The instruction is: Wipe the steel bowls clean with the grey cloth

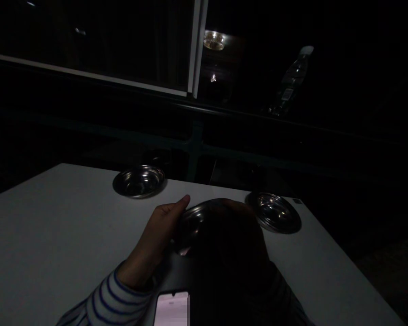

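Over the middle of the white table, a shiny steel bowl [192,224] is held between my two hands. My left hand [158,233] grips its left side, thumb up along the rim and the other fingers hidden behind or beneath it. On the opposite side, my right hand [246,231] lies in deep shadow, its fingers curled over the bowl's far right rim. Much of the bowl's inside is too dark to make out. Another steel bowl [139,182] rests near the far table edge on the left, and a steel dish [275,213] sits just beyond my right hand.
A phone with a lit screen [172,309] lies at the near edge of the view, below my hands. The white table [54,240] ends at a far edge before a dark window with a pale frame [193,54]. A clear plastic bottle [292,79] stands beyond the table.
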